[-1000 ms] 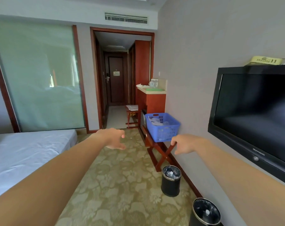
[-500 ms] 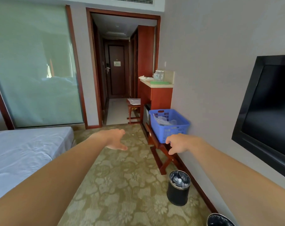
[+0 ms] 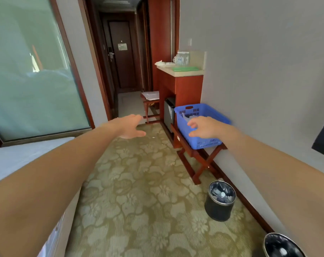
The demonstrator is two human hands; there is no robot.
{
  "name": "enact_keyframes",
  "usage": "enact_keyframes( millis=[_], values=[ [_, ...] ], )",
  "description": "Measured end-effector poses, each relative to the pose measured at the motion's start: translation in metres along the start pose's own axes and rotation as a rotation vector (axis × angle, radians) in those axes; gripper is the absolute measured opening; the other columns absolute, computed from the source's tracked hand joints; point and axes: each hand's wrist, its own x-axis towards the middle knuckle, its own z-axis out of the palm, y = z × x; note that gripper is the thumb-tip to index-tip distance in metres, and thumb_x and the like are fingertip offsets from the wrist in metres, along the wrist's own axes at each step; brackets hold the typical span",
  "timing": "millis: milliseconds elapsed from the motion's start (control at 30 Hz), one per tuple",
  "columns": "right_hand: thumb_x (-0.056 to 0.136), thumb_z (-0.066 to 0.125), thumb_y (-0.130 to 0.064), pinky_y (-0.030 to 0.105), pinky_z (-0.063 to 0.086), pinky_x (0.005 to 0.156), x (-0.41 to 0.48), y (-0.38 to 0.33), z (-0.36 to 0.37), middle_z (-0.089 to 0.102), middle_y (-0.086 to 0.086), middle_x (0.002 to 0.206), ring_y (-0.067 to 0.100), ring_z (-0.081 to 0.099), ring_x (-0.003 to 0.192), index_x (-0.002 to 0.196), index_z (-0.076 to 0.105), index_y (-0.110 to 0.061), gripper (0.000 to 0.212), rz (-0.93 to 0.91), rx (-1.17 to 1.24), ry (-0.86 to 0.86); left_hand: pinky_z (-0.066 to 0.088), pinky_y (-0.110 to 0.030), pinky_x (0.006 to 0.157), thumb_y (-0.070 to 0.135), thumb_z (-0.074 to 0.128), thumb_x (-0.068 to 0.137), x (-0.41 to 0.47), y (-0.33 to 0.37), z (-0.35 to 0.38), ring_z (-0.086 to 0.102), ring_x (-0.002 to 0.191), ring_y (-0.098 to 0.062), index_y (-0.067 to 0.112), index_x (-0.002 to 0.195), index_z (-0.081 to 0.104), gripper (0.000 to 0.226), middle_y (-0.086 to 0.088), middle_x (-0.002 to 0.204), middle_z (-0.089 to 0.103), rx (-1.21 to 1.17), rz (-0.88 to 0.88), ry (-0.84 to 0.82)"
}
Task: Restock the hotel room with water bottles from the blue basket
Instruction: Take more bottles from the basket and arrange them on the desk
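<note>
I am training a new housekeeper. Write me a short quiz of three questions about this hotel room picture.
1. True or false: the right hand grips a bottle.
2. The blue basket stands on: A) the bed, B) a wooden folding stand, C) the carpet.
3. Fill in: the left hand is ____ (open or shut).

Key: 1 false; 2 B; 3 open.

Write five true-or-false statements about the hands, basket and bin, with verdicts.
1. The basket sits on a wooden rack. True.
2. The right hand holds a bottle. False: it is open and empty.
3. The left hand is open, above the carpet. True.
4. The bin near the rack is red. False: it is black.
5. A counter stands beyond the basket. True.
</note>
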Motion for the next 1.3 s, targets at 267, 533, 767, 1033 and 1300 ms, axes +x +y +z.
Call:
enact_keyframes(
  millis=[267, 533, 767, 1033, 1300],
  values=[
    [0.092, 0.063, -0.024, 0.024, 0.038, 0.089, 0.111, 0.02, 0.027, 0.051, 0.006, 0.141, 0.023, 0.051, 0.124, 0.14, 0.045, -0.014, 0.052, 0.065, 0.191, 0.034, 0.036, -0.046, 0.11, 0.049, 0.052, 0.095, 0.127, -0.014, 0.047, 0.037, 0.139, -0.027, 0.017, 0.152, 0.024, 0.071, -0.007, 0.154, 0.035, -0.033, 0.07, -0.006],
    [0.093, 0.062, -0.025, 0.02, 0.039, 0.081, 0.237, 0.073, 0.004, 0.054, 0.001, 0.136, 0.01, 0.056, 0.102, 0.135, 0.049, -0.019, 0.044, 0.021, 0.329, 0.136, 0.044, -0.042, 0.102, 0.043, 0.052, 0.096, 0.273, -0.016, 0.045, 0.049, 0.129, -0.023, 0.022, 0.143, 0.04, 0.053, -0.002, 0.143, 0.05, -0.2, 0.052, 0.177],
    [0.092, 0.062, -0.029, 0.025, 0.04, 0.09, 0.34, 0.143, -0.021, 0.056, -0.001, 0.134, 0.018, 0.054, 0.119, 0.134, 0.05, -0.024, 0.044, 0.077, 0.276, 0.214, 0.052, -0.038, 0.087, 0.043, 0.05, 0.095, 0.385, -0.036, 0.039, 0.059, 0.114, -0.016, 0.034, 0.135, 0.047, 0.041, 0.012, 0.127, 0.062, -0.249, 0.034, 0.288],
    [0.09, 0.065, -0.028, 0.034, 0.045, 0.097, 0.447, 0.195, -0.003, 0.062, -0.004, 0.124, 0.017, 0.056, 0.115, 0.129, 0.055, -0.027, 0.041, 0.22, 0.336, 0.285, 0.053, -0.039, 0.086, 0.04, 0.049, 0.097, 0.519, -0.095, 0.049, 0.06, 0.11, -0.013, 0.035, 0.13, 0.052, 0.034, 0.015, 0.12, 0.064, -0.298, 0.063, 0.263],
    [0.09, 0.065, -0.031, 0.025, 0.041, 0.087, 0.571, 0.204, 0.01, 0.063, -0.01, 0.118, 0.011, 0.058, 0.106, 0.126, 0.057, -0.028, 0.037, 0.384, 0.413, 0.405, 0.054, -0.039, 0.082, 0.04, 0.047, 0.097, 0.689, -0.123, 0.028, 0.063, 0.099, -0.009, 0.039, 0.125, 0.054, 0.029, 0.021, 0.116, 0.063, -0.274, 0.311, 0.178]
  ],
)
